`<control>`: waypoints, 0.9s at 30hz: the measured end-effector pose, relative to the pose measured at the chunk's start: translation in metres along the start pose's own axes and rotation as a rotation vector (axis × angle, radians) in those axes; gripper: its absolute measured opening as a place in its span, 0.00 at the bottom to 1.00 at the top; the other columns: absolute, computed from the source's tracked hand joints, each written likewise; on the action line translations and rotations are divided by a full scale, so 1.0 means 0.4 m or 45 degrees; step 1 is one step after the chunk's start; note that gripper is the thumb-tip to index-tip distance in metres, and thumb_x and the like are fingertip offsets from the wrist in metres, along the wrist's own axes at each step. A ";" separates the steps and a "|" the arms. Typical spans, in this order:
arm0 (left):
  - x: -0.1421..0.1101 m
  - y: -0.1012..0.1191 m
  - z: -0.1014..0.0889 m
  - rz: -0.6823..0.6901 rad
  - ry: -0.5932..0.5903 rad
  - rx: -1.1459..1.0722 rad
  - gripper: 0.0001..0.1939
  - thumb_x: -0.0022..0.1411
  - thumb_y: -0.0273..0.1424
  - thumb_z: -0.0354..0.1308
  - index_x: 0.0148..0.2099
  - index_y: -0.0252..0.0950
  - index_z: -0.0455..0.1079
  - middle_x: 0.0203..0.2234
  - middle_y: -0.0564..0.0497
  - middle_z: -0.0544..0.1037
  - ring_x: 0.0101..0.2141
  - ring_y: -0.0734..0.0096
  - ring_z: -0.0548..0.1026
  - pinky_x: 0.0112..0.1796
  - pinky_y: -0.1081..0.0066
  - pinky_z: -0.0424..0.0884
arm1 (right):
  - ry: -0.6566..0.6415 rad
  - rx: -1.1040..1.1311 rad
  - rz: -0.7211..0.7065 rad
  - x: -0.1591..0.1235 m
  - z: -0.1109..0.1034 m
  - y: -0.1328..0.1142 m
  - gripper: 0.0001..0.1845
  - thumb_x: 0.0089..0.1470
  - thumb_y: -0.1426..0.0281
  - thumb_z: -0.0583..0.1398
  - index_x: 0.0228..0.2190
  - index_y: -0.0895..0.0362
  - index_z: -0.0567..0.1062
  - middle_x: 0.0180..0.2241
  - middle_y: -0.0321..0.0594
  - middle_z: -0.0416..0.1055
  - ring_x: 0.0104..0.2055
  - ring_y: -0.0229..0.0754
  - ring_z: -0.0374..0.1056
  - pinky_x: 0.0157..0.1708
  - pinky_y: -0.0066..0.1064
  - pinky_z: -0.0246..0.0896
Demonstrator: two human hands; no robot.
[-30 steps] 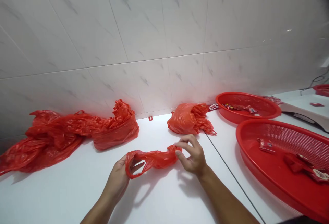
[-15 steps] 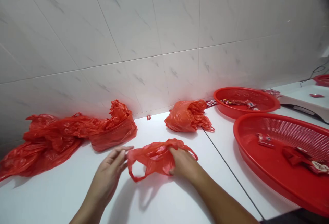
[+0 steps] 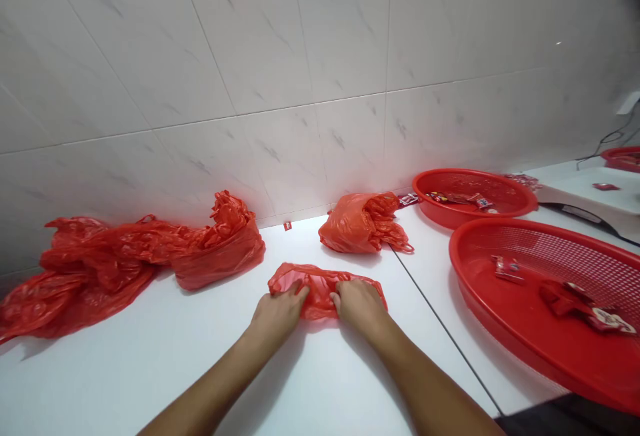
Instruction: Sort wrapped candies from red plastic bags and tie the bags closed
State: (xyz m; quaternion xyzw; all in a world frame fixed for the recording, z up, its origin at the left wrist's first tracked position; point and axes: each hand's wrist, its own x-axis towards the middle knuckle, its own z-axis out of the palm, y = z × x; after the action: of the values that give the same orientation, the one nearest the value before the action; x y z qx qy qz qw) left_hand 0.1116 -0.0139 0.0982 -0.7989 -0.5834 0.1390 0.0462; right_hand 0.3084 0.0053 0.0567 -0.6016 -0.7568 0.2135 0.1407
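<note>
A thin red plastic bag (image 3: 320, 296) is spread wide between my two hands over the white table (image 3: 125, 383). My left hand (image 3: 283, 309) grips the bag's near edge on the left, its thumb outside and its fingers partly hidden by the film. On the other side my right hand (image 3: 357, 303) pinches the same edge, fingers curled into the bag's mouth. Behind it sits a bundled red plastic bag (image 3: 353, 223) with crumpled handles. To the left lies a red packet of bags (image 3: 220, 266) beside a loose heap of red bags (image 3: 95, 276).
At the right stands a large red basket (image 3: 500, 349) with several small wrapped packets (image 3: 507, 269) in it. A smaller red basket (image 3: 425, 213) is behind it, close to a white scale (image 3: 575, 189). The tiled wall (image 3: 300, 123) borders the table's back; a tiny red wrapper (image 3: 287, 226) lies near it.
The narrow, bunched bag has been spread open. My left hand came off its handle, then moved right and took hold of its edge; my right hand shifted its grip along the bag.
</note>
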 end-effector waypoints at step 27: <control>0.039 -0.140 0.035 0.221 -0.152 -0.488 0.44 0.53 0.37 0.66 0.72 0.43 0.64 0.59 0.41 0.80 0.54 0.45 0.80 0.48 0.59 0.77 | -0.177 0.326 -0.180 -0.010 -0.038 0.038 0.16 0.66 0.59 0.60 0.30 0.53 0.81 0.37 0.40 0.81 0.57 0.49 0.73 0.51 0.33 0.67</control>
State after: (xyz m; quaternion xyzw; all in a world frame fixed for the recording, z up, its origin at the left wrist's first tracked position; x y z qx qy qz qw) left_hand 0.0606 0.0173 0.0951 -0.8305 -0.5301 0.0759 -0.1533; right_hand 0.3294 0.0067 0.0627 -0.5079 -0.7717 0.3388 0.1783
